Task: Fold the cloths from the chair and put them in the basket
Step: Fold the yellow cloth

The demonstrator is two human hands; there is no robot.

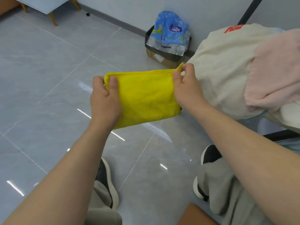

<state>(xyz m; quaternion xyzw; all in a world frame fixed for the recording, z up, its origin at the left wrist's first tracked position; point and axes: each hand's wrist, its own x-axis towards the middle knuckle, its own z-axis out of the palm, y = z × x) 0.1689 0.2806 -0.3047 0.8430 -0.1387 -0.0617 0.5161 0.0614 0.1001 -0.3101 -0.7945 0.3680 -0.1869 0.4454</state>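
Note:
A yellow cloth, folded into a rectangle, hangs in the air over the grey floor in front of me. My left hand pinches its upper left corner, thumb on the near face. My right hand pinches the upper right corner, where a small loop sticks up. On the right, a cream cloth with a red print and a pink cloth lie heaped on the chair, whose dark frame shows below them. No basket can be made out.
A dark bin with a blue plastic bag on top stands against the wall behind the cloth. A white stool with gold legs is at the far left. My shoes and grey trousers are below.

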